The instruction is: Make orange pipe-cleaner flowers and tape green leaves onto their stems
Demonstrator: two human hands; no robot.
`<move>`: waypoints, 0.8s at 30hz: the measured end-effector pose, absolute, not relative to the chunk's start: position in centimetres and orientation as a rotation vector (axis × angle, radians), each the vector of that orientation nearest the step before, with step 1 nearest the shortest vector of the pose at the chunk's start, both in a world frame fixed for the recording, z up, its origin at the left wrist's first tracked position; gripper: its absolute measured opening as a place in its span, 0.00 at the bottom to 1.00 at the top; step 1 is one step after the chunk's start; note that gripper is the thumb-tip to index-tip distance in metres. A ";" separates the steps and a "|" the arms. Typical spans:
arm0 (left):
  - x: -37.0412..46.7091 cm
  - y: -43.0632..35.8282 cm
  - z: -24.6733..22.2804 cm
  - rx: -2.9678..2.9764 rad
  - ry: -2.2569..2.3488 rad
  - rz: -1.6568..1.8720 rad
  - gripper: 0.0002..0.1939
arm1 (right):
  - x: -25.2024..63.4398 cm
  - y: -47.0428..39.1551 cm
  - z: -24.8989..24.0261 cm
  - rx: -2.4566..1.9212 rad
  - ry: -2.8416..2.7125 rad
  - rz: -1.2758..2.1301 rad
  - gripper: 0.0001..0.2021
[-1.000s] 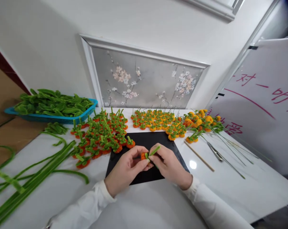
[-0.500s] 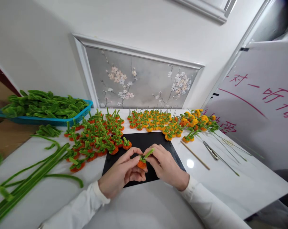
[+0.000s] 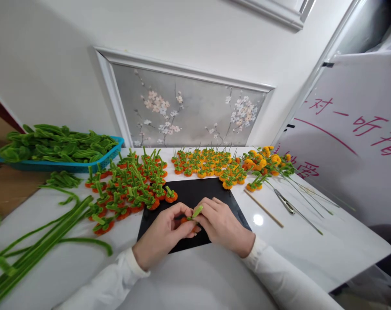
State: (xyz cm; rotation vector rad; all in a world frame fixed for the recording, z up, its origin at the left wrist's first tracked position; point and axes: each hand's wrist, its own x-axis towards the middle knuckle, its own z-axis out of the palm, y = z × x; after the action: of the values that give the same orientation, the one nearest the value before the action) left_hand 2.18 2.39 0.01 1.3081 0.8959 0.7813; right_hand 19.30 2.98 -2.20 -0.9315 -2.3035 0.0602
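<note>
Above the black mat (image 3: pixel 195 189), my two hands meet around a small orange pipe-cleaner pumpkin (image 3: pixel 196 229) with a fuzzy green stem (image 3: pixel 198 211). My left hand (image 3: pixel 164 228) is closed on the orange body, its thumb lying across the front and covering most of it. With thumb and fingers pinched together, my right hand (image 3: pixel 221 224) grips the green part at the base of the stem, whose tip sticks up between the hands. One similar orange pumpkin (image 3: pixel 171 196) sits by the mat's upper left edge.
Many orange pumpkins (image 3: pixel 127 189) crowd the left; yellow and orange ones (image 3: pixel 204 163) stand behind the mat. A blue basket (image 3: pixel 69 167) holds green fuzzy pieces. Long green pipe cleaners (image 3: pixel 43 245) lie at left. A wooden stick (image 3: pixel 264 209) and scissors-like metal tool (image 3: pixel 285 202) lie right.
My left thumb has moved across the pumpkin, which is now more covered. My right fingers have shifted slightly left, closer in to the stem's base. The view has shifted slightly.
</note>
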 end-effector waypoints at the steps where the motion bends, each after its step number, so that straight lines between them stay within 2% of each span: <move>1: 2.1 2.4 0.2 1.299 0.900 0.761 0.11 | 19.4 3.1 -2.2 -0.927 -2.315 0.018 0.09; 11: 1.6 2.9 0.2 1.129 0.914 0.728 0.04 | 19.3 2.7 -1.6 -0.845 -2.266 0.103 0.09; 17: 1.3 3.2 0.2 0.947 0.810 0.635 0.05 | 19.1 2.5 -1.5 -0.750 -2.132 0.409 0.07; 19: 1.2 3.1 0.3 0.934 0.809 0.595 0.08 | 19.1 2.5 -1.6 -0.764 -2.089 0.475 0.06; 24: 1.4 2.6 -0.3 1.348 0.886 0.810 0.13 | 19.0 2.6 -1.9 -0.877 -2.040 0.493 0.06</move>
State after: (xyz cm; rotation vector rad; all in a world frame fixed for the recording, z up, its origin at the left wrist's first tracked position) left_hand 1.43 2.59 -0.29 1.3485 0.8862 0.8105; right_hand 19.04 2.58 -1.86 -0.8767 -2.0400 0.4931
